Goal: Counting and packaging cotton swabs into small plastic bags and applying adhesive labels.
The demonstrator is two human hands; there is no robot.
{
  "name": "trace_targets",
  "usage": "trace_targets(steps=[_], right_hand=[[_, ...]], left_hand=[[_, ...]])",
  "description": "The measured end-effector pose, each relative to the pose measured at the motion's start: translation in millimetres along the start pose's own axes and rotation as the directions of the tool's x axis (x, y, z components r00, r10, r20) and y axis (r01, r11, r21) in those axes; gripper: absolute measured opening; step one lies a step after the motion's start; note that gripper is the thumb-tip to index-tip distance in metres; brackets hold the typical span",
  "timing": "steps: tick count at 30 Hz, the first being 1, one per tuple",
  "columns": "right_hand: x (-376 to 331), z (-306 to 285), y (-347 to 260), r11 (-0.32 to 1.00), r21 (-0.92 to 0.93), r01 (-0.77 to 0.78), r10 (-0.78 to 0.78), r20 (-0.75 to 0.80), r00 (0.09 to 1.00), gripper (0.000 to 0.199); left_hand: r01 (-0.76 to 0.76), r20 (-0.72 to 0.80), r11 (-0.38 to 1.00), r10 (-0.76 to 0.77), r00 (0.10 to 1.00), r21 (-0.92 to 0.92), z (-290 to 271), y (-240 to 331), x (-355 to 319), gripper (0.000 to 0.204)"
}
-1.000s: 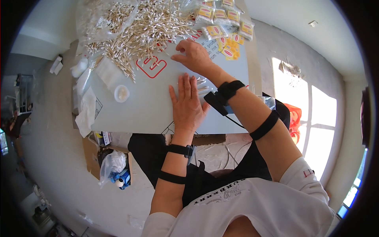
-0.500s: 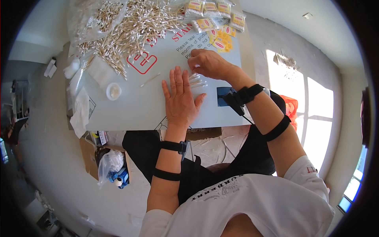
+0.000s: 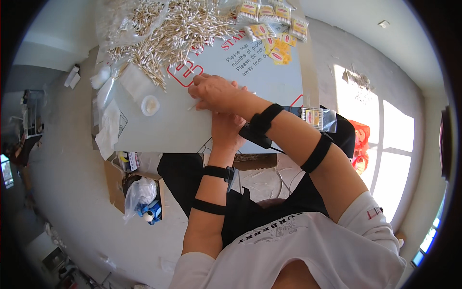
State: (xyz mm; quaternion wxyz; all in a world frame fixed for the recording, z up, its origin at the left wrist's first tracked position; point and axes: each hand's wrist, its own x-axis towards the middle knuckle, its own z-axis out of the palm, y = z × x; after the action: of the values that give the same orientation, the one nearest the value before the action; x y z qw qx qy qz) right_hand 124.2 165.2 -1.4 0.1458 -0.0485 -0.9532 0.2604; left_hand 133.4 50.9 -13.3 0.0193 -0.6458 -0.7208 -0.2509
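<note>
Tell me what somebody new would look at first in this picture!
Probably the big messy heap of cotton swabs on the table's far side, left of the middle. Next, the right hand crossing over the left hand near the picture's centre, then the bright sunlit patches at the right.

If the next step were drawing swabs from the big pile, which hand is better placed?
Probably the right hand: it lies across the left hand in this view, with its fingers nearer the swab pile. The left is partly hidden behind it.
</note>
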Motion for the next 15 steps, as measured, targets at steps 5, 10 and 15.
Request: trace_targets(steps=[5, 10, 15], right_hand=[[37, 3, 24, 0.951, -0.069, -0.301, 0.304, 0.055, 0.951, 0.03], [53, 5, 31, 0.937, -0.109, -0.332, 0.294, -0.268, 0.918, 0.027], [69, -8, 28, 0.838, -0.175, -0.517, 0.516, -0.055, 0.855, 0.02]], left_hand=[[0.084, 0.194, 0.987, -0.11, 0.975, 0.136, 3, 0, -1, 0.06], [0.092, 0.078, 0.994, -0.096, 0.992, 0.056, 6, 2, 0, 0.057], [0.104, 0.049, 0.994, -0.103, 0.993, -0.015, 8, -2, -6, 0.06]])
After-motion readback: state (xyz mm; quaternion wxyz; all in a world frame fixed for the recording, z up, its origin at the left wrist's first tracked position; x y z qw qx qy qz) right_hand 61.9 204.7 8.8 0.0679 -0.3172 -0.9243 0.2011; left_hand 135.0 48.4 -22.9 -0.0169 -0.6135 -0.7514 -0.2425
